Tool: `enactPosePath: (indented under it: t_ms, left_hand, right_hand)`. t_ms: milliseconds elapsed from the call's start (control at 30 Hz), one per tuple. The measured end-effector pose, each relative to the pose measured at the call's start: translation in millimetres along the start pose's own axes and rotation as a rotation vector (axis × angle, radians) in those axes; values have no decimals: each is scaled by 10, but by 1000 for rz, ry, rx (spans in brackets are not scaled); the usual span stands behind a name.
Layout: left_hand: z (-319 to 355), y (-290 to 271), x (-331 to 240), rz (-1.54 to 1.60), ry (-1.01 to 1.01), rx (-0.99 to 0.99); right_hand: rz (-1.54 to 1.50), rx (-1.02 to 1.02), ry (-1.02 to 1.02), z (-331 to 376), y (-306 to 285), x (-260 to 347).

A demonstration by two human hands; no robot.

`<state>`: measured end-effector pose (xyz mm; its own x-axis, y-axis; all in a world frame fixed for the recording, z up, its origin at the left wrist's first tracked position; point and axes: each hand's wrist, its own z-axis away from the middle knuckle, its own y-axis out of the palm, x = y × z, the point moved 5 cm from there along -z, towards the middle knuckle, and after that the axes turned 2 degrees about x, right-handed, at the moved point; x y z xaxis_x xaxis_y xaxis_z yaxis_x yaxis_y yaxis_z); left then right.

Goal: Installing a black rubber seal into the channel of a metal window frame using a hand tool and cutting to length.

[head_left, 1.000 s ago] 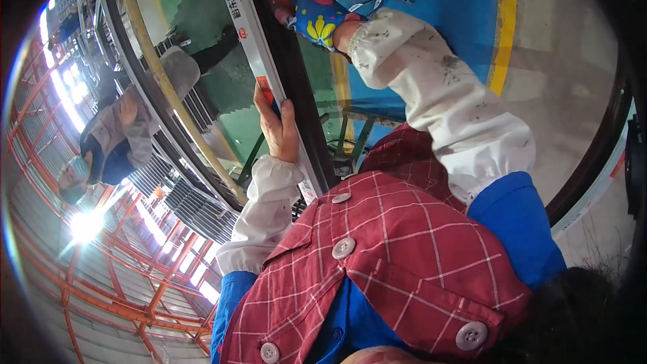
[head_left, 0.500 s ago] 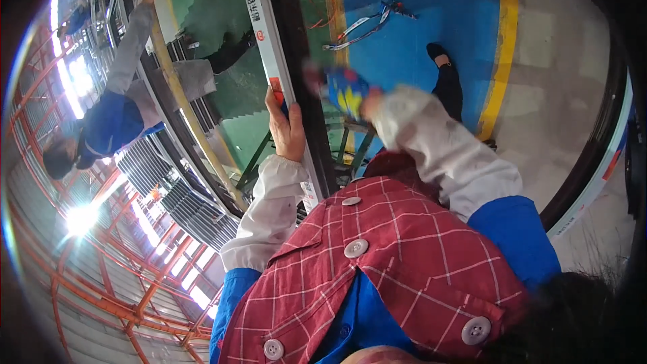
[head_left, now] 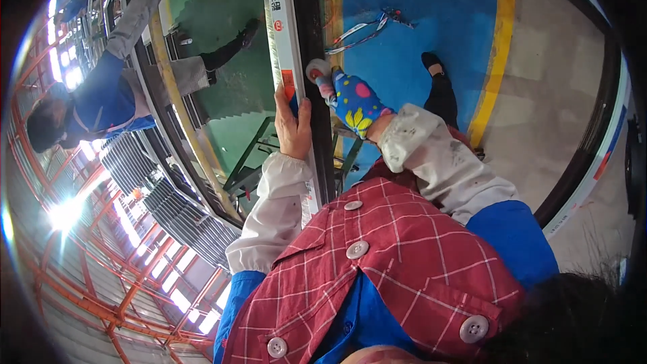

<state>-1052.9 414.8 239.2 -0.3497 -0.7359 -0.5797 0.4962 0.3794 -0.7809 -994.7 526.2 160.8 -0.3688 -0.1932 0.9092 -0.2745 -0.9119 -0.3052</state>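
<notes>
A long white panel with a black edge strip [head_left: 286,40] runs from the top of the view down to my chest. My left hand [head_left: 293,127], bare, grips its edge with fingers wrapped over the black strip. My right hand [head_left: 354,101] wears a blue glove with coloured spots. It holds a small whitish round object [head_left: 317,69] pressed against the black strip, just beyond my left hand. My red checked shirt fills the lower middle of the view.
A co-worker in a blue top with grey sleeves [head_left: 101,94] reaches up along a yellowish rail [head_left: 168,74] at the left. A green frame [head_left: 249,155] stands under the panel. Loose cables [head_left: 364,27] lie on the blue floor beside a yellow stripe [head_left: 499,47]. Another curved panel [head_left: 593,155] lies at the right.
My gloved right hand has slid along the black strip from the far end back to just beyond my left hand. The co-worker has stretched an arm upward. My left hand keeps its grip.
</notes>
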Motion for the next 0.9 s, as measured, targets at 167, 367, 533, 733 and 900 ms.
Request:
enactPosePath:
  t_ms: [167,367,533,733,900]
  left_hand:
    - [-17,124,18,-43,14,-97]
    - [-282,176,97,2,18,-137]
    - [-644,55,161,167,-63,-145]
    - [-661,139,-44,-461,-54,-235]
    - [546,238,81,-382,102,-193]
  right_hand:
    - [103,-167,-136,-289,-199,113]
    - [-318,-38,101,-1533,-731,115]
    - [101,-276,-269,-694,-110,24]
    - [268,486,-362,1148,708,-146]
    - [359,716,-195,1559,315,-425]
